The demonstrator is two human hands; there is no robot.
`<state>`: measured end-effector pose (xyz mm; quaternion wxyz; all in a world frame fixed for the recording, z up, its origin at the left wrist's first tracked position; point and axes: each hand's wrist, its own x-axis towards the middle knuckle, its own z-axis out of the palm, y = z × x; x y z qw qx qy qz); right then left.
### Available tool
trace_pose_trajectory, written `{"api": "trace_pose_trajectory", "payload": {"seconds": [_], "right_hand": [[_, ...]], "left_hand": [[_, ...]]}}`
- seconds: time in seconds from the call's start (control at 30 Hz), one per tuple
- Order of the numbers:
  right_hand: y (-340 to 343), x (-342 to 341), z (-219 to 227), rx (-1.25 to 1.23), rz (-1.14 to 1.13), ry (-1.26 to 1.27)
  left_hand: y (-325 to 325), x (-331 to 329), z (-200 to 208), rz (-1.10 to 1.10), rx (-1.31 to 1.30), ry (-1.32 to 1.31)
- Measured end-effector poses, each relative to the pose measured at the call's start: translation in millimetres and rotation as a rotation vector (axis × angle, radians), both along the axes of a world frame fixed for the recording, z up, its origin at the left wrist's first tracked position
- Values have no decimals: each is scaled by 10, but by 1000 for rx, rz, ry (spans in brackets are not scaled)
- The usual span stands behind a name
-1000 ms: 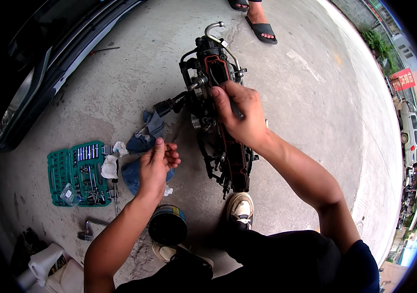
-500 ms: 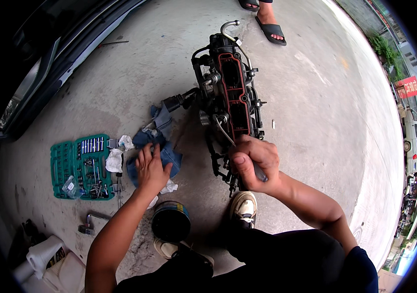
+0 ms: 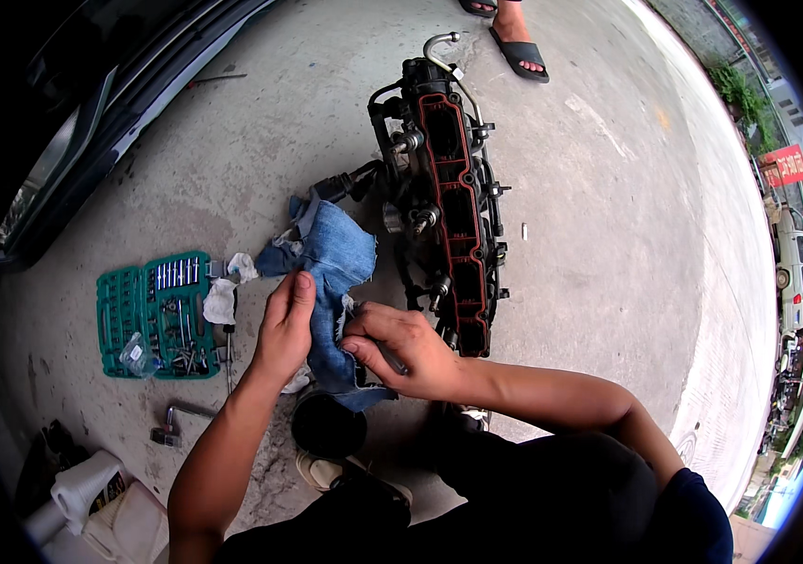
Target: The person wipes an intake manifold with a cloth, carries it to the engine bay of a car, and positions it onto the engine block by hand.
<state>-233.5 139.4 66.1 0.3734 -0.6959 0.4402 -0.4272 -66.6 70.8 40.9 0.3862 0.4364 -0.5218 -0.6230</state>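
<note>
My left hand (image 3: 286,324) is closed on a torn blue denim rag (image 3: 340,246), lifted above the floor. My right hand (image 3: 408,350) is at the rag's right edge, closed round a hand tool with a grey handle (image 3: 390,358); the tool's front end is hidden by my fingers and the cloth. Just right of the rag, an engine intake manifold (image 3: 465,252) lies lengthwise on the concrete, black with orange-red gaskets round its ports. Metal fittings stick out along its left side, and a bent metal pipe (image 3: 447,42) rises at its far end.
At left an open green socket set case (image 3: 154,315) holds sockets, with crumpled white tissue (image 3: 219,303) beside it. A black round container (image 3: 328,428) stands by my left shoe. White jugs (image 3: 91,493) are at lower left. A car (image 3: 63,169) and another person's sandalled foot (image 3: 520,47) border the space.
My left hand has picked up the denim rag from the floor. My right hand has moved left from the manifold to the rag, still gripping the tool.
</note>
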Motion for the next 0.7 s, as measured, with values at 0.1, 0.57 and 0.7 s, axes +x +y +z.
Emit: {"api": "trace_pose_trajectory", "payload": {"seconds": [0.1,0.57,0.7], "right_hand": [[-25,62,1,0,45,-112],[106,85,117,685,-46,-241],[115,249,-66,777,-43,-427]], "left_hand": [[-13,20,-5,-74,17,33],[-66,60,-78,462,-39,83],[284,-185,46,337,-221,-130]]}}
